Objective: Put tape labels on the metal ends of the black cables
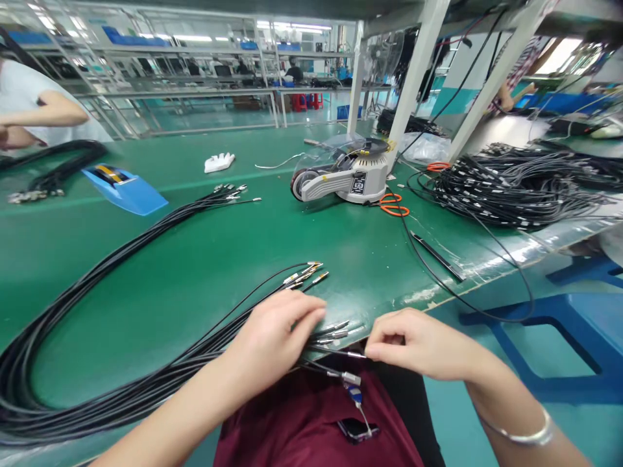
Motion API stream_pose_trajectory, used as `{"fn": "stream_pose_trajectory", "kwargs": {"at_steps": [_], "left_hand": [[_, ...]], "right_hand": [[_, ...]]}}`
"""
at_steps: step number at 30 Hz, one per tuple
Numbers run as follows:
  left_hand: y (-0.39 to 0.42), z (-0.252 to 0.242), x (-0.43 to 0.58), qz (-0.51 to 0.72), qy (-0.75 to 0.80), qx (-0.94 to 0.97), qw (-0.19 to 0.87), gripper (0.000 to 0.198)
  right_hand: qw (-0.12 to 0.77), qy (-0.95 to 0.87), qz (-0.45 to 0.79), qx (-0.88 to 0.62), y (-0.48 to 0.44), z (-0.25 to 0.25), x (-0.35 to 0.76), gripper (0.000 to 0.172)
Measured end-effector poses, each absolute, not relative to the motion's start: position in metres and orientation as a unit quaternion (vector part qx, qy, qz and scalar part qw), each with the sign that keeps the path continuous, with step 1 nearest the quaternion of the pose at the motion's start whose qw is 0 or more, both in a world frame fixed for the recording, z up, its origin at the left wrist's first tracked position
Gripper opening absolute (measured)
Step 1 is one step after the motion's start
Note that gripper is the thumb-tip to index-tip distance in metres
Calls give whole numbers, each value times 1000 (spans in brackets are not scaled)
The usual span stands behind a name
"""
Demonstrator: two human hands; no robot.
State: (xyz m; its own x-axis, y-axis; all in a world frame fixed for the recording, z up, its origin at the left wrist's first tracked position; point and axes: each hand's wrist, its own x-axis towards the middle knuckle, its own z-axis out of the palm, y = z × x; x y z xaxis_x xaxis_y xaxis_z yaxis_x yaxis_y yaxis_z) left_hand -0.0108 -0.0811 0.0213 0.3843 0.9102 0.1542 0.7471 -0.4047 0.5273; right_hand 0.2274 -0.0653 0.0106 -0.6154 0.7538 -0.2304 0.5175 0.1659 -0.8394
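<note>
A bundle of thin black cables (121, 395) curves in a long loop over the left of the green table. My left hand (275, 331) is closed around some of them near their metal connector ends; its fingertips are partly hidden. Several silvery connectors (335, 334) poke out past that hand, and another group of connectors (304, 275) lies just beyond it. Thumb and fingers of my right hand (413, 344) pinch the tip of one cable's connector (357, 354) at the table's front edge. Lower down, a larger metal connector (351, 379) hangs before my maroon clothing.
A grey tape dispenser (363, 178), orange-handled scissors (394, 206) and a black knife-like tool (438, 256) lie ahead. Coiled cables (511, 188) heap at right, above a blue stool (579, 337). A blue holder (126, 188) and white glove (219, 162) sit left, near another person (43, 104).
</note>
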Motion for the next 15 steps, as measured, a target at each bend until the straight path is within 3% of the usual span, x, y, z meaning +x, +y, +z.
{"fn": "stream_pose_trajectory", "kwargs": {"at_steps": [2, 4, 8, 10, 15], "left_hand": [[-70, 16, -14, 195, 543, 812, 88, 24], [-56, 9, -9, 142, 559, 817, 10, 24], [-39, 4, 5, 99, 559, 822, -34, 25], [-38, 6, 6, 152, 562, 812, 38, 25], [-42, 14, -2, 260, 548, 649, 459, 23]], "right_hand": [[125, -765, 469, -423, -49, 9, 228, 29], [199, -753, 429, -457, -28, 2, 220, 26], [309, -732, 400, -457, 2, -13, 194, 17], [322, -727, 422, -436, 4, -16, 187, 19], [325, -720, 451, -415, -10, -2, 188, 18]]}}
